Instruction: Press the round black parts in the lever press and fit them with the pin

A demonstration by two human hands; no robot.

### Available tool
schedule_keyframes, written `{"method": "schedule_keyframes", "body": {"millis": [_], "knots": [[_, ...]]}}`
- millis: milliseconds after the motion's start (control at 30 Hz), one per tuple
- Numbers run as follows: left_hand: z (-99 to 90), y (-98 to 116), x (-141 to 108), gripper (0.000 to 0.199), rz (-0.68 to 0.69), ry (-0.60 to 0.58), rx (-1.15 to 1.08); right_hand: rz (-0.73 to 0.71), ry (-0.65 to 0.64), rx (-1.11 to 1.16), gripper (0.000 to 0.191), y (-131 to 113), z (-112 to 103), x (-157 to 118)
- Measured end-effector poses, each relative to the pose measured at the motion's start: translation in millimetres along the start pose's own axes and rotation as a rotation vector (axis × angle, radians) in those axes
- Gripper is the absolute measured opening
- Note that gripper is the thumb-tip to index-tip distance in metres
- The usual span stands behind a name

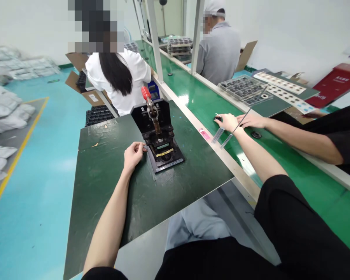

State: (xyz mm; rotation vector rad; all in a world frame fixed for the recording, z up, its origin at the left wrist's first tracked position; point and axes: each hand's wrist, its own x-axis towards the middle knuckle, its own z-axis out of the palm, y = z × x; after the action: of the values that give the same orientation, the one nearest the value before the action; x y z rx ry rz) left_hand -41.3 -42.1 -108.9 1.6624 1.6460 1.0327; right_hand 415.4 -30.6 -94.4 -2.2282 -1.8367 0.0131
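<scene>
Head view shows us a dark green board [111, 202] that serves as the worktop, and on it stands a black hand press [166, 157] with a red handle [146, 92]. The press is near the far edge of this worktop, somewhat toward its right edge, and its lever rises above the base. A yellow strip [165, 152] lies across the middle of the base. We see the person's left hand [133, 154] at the left side of the press, with its fingertips [142, 147] touching the press base or very close to it. These fingers are curled together, but we cannot tell whether they grasp something small or only rest there. The right hand [228, 122] is beyond the right edge of the worktop, above a green bench [317, 198], and its fingers reach to a small black piece [217, 118]. We cannot tell if this hand is holding the piece or only touching it. Just below this hand lie two metal strips [217, 135], and a thin wire [245, 116] passes close to the wrist. A co-worker's hand [252, 121], coming from the right in a black sleeve [338, 134], is almost touching the person's right hand. Farther along the bench we notice trays of black parts [242, 87] and white perforated sheets [280, 83], while a black disc [256, 135] sits near the co-worker's hand.
</scene>
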Motion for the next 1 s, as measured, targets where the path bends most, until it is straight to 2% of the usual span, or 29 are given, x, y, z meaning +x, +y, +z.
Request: {"method": "schedule_keyframes", "body": {"millis": [100,167,233,300,367,433,500,567,667,767,867,1000], "knots": [[1.0,3.5,-1.4,0.016,-0.007,0.013,-0.010,0.065,0.018,-0.019,0.037,0.6,-10.7,-19.0],[1.9,6.7,-4.8,0.016,-0.012,0.072,-0.027,0.123,0.065,-0.016,0.040,7.6,-22.8,-43.0],[2.7,10.2,-12.6,0.018,0.024,0.193,-0.027,0.175,0.139,0.012,0.043,19.4,-38.2,-76.9],[3.6,13.1,-25.8,0.019,0.116,0.317,0.008,0.209,0.236,0.072,0.049,32.1,-54.3,-119.8],[5.5,14.9,-44.0,0.019,0.248,0.356,0.065,0.250,0.307,0.131,0.058,39.4,-66.5,-168.4],[9.6,16.9,-65.2,0.015,0.420,0.268,0.113,0.300,0.308,0.195,0.061,35.8,-70.5,-216.6],[16.3,21.4,-86.5,0.009,0.640,0.055,0.142,0.365,0.294,0.286,0.062,18.3,-64.6,-256.5],[24.7,29.2,-104.9,0.007,0.823,-0.176,0.149,0.399,0.269,0.421,0.061,-12.0,-50.8,-282.0],[35.6,42.2,-122.7,0.018,0.898,-0.400,0.101,0.308,0.141,0.670,0.051,-70.4,-25.7,-289.2],[40.2,46.0,-127.9,0.044,0.901,-0.529,0.069,0.104,-0.019,0.826,0.040,-123.8,-6.0,-271.0],[41.0,39.5,-126.8,0.055,0.903,-0.526,0.104,-0.090,-0.101,0.751,0.030,-156.8,5.9,-248.7],[42.5,30.8,-125.8,0.038,0.872,-0.480,0.147,-0.153,-0.067,0.644,0.020,-166.1,10.6,-236.1]]}}
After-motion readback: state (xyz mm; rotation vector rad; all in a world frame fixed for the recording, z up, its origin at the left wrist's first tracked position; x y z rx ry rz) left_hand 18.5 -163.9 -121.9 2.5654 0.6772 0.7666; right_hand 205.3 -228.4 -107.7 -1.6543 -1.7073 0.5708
